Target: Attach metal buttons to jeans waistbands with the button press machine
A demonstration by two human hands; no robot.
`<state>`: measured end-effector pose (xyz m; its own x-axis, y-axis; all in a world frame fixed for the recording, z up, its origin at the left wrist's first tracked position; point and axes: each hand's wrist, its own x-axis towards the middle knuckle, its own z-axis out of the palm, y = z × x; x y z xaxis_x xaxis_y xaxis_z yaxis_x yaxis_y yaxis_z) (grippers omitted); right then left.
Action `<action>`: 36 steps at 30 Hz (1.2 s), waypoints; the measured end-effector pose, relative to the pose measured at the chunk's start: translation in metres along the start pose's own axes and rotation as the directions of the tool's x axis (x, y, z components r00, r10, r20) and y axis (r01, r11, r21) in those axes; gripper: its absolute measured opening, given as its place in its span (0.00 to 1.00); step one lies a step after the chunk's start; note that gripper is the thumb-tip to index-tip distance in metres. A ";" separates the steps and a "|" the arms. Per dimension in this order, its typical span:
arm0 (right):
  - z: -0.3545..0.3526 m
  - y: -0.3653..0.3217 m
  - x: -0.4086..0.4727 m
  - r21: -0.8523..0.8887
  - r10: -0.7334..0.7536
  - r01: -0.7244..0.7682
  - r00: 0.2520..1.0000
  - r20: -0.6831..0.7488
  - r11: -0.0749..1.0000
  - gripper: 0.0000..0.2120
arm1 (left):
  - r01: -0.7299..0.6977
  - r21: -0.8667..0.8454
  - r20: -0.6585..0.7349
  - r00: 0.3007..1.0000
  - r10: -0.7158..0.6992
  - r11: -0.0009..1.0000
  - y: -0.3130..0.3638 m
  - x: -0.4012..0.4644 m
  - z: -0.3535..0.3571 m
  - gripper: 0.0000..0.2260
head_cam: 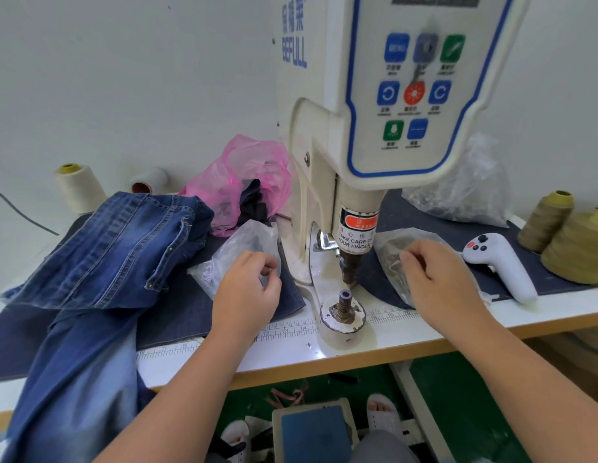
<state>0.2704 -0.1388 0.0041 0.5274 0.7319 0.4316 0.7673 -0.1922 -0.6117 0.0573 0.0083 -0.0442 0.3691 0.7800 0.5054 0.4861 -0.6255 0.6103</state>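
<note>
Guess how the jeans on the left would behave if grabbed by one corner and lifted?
Probably floppy: the jeans lie crumpled in folds, one part hanging over the table edge. Likely heavy for cloth, being thick denim. They'd probably drag rather than slide cleanly, since they rest on a dark cloth mat.

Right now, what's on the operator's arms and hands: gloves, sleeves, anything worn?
Nothing worn that shows. The left hand and right hand are both bare: no gloves, rings or finger guards visible. Both forearms are bare up to the frame edge, with no sleeves, watch or wristbands in view.
</note>
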 end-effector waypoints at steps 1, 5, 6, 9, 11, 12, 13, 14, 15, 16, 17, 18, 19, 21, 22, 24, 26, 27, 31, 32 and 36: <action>0.001 -0.005 -0.003 0.068 0.027 -0.027 1.000 -0.004 0.997 0.11 | -0.001 -0.003 -0.003 1.000 0.001 1.000 0.000 0.000 0.000 0.07; 0.005 -0.020 -0.019 0.278 0.116 -0.130 0.991 0.066 0.952 0.11 | 0.040 -0.058 -0.053 0.998 -0.043 0.998 0.004 0.000 -0.001 0.06; 0.007 -0.022 -0.023 0.319 0.127 -0.150 0.988 0.093 0.936 0.11 | 0.054 -0.073 -0.064 0.996 -0.059 0.996 0.005 -0.001 -0.002 0.06; 0.014 -0.025 -0.032 0.375 0.117 -0.154 0.986 0.120 0.914 0.13 | 0.067 -0.152 -0.083 0.993 -0.080 0.986 0.018 -0.005 -0.008 0.06; 0.017 -0.027 -0.036 0.408 0.121 -0.163 0.985 0.126 0.898 0.13 | 0.047 -0.221 -0.060 0.996 -0.062 0.974 0.034 -0.012 -0.013 0.07; 0.019 -0.027 -0.037 0.419 0.123 -0.166 0.984 0.127 0.893 0.13 | 0.036 -0.246 -0.028 0.999 -0.045 0.969 0.042 -0.016 -0.016 0.08; 0.020 -0.027 -0.038 0.428 0.124 -0.167 0.984 0.128 0.888 0.13 | 0.032 -0.271 0.013 0.999 -0.030 0.962 0.051 -0.021 -0.018 0.09; 0.021 -0.028 -0.039 0.440 0.123 -0.166 0.985 0.125 0.882 0.13 | 0.041 -0.302 0.062 0.998 -0.023 0.952 0.059 -0.025 -0.021 0.09; 0.022 -0.029 -0.040 0.454 0.120 -0.164 0.985 0.124 0.876 0.13 | 0.061 -0.333 0.121 0.992 -0.022 0.941 0.067 -0.029 -0.023 0.08; 0.022 -0.031 -0.042 0.461 0.110 -0.155 0.986 0.123 0.874 0.13 | 0.085 -0.352 0.186 0.982 -0.019 0.932 0.073 -0.033 -0.024 0.08; 0.023 -0.033 -0.044 0.461 0.093 -0.140 0.988 0.122 0.876 0.13 | 0.108 -0.360 0.250 0.968 -0.015 0.927 0.080 -0.036 -0.025 0.08; 0.023 -0.036 -0.047 0.457 0.070 -0.118 0.990 0.120 0.882 0.12 | 0.127 -0.367 0.303 0.953 -0.010 0.922 0.085 -0.038 -0.026 0.08; 0.024 -0.038 -0.050 0.451 0.045 -0.093 0.992 0.115 0.888 0.11 | 0.142 -0.378 0.339 0.941 -0.006 0.915 0.090 -0.040 -0.026 0.09; 0.026 -0.043 -0.055 0.441 -0.002 -0.041 0.995 0.098 0.897 0.10 | 0.165 -0.380 0.380 0.925 -0.009 0.910 0.098 -0.041 -0.025 0.09; 0.027 -0.044 -0.058 0.432 -0.026 -0.011 0.996 0.080 0.902 0.09 | 0.193 -0.369 0.409 0.912 -0.027 0.909 0.100 -0.041 -0.025 0.10; 0.030 -0.046 -0.063 0.397 -0.078 0.056 0.996 0.039 0.916 0.09 | 0.333 -0.379 0.495 0.861 -0.115 0.864 0.103 -0.040 -0.025 0.12; 0.033 -0.045 -0.066 0.351 -0.129 0.118 0.992 0.007 0.929 0.08 | 0.478 -0.405 0.563 0.802 -0.199 0.780 0.104 -0.038 -0.025 0.13; 0.034 -0.045 -0.067 0.327 -0.152 0.145 0.988 -0.004 0.934 0.07 | 0.514 -0.408 0.578 0.785 -0.222 0.755 0.105 -0.038 -0.025 0.13; 0.036 -0.041 -0.068 0.262 -0.219 0.219 0.975 -0.028 0.940 0.08 | 0.608 -0.449 0.620 0.740 -0.261 0.655 0.107 -0.038 -0.025 0.14; 0.036 -0.040 -0.067 0.248 -0.232 0.230 0.973 -0.023 0.941 0.08 | 0.609 -0.446 0.616 0.741 -0.269 0.657 0.107 -0.037 -0.026 0.15; 0.034 -0.036 -0.064 0.278 -0.225 0.218 0.974 -0.005 0.936 0.05 | 0.479 -0.370 0.505 0.823 -0.260 0.796 0.105 -0.036 -0.022 0.16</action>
<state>0.1968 -0.1569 -0.0244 0.3432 0.7529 0.5616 0.7313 0.1610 -0.6628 0.0779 -0.0855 0.0154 0.5774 0.8148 -0.0512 0.2705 -0.1317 0.9537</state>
